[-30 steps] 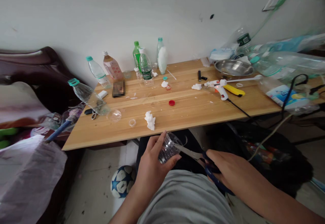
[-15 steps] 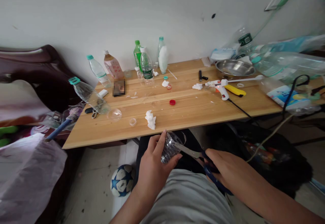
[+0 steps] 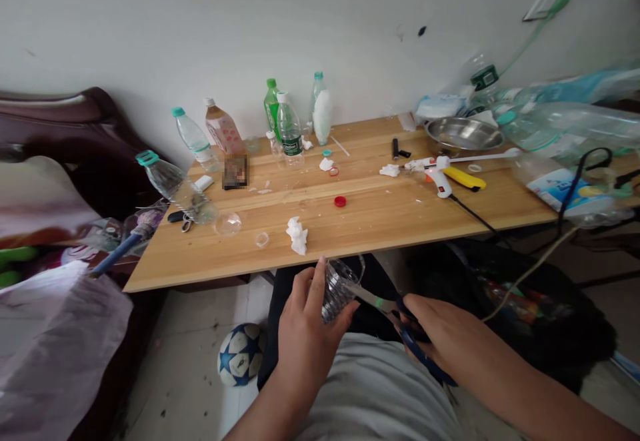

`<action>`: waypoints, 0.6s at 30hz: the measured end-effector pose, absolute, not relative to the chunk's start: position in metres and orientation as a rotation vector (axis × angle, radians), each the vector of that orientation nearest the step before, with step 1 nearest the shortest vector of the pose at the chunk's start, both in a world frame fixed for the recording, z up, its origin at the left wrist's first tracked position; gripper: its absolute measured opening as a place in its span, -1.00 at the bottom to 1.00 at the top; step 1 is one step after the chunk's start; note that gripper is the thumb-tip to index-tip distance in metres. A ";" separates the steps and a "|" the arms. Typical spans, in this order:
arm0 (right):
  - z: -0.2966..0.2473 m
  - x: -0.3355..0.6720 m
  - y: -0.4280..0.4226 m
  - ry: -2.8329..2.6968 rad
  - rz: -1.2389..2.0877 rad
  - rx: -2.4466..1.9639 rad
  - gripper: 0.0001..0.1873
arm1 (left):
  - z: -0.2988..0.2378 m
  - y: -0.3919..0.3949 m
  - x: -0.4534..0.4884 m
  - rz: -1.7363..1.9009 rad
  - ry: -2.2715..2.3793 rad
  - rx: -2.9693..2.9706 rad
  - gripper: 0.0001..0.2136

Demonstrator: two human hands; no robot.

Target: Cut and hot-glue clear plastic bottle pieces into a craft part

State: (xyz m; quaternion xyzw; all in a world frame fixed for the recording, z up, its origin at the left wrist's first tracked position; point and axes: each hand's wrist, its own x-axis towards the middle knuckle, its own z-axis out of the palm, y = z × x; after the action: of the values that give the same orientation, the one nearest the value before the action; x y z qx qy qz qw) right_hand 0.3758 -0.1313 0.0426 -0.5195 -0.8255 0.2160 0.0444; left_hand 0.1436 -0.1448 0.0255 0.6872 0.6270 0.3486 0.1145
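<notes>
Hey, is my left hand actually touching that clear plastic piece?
Touching. The head view shows it: the left hand wraps the clear plastic piece, which sits between its thumb and fingers.

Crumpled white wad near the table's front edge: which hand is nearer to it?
Left. The left hand, holding a clear plastic piece, is just in front of the white wad; the right hand, holding scissors, is farther away, to the wad's right.

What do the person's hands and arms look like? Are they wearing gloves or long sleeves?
No gloves: the left hand and the right hand are both bare. No sleeve, watch or bracelet shows on the left forearm or the right forearm. The shirt is light grey, and the trousers look dark.
</notes>
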 end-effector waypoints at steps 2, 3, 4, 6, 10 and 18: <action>0.044 0.376 -0.131 -2.525 0.642 -1.604 -0.76 | 0.024 -0.145 0.145 1.038 1.844 2.011 -0.27; 0.045 0.376 -0.131 -2.532 0.638 -1.620 -0.76 | 0.023 -0.146 0.145 1.042 1.840 2.007 -0.27; 0.046 0.376 -0.131 -2.539 0.639 -1.636 -0.75 | 0.023 -0.146 0.145 1.042 1.836 2.002 -0.27; 0.047 0.375 -0.131 -2.555 0.641 -1.644 -0.75 | 0.023 -0.146 0.145 1.035 1.830 1.991 -0.27; 0.045 0.375 -0.132 -2.562 0.634 -1.591 -0.78 | 0.023 -0.147 0.144 1.037 1.834 1.990 -0.27; 0.032 0.378 -0.134 -2.514 0.621 -1.483 -0.87 | 0.025 -0.147 0.147 0.953 1.846 2.010 -0.24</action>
State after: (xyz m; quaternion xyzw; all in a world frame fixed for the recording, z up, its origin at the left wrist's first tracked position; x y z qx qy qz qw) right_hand 0.3778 -0.1342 0.0316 -0.4953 -0.8399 0.2073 0.0786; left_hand 0.1473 -0.1472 0.0251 0.6898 0.6336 0.3272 0.1250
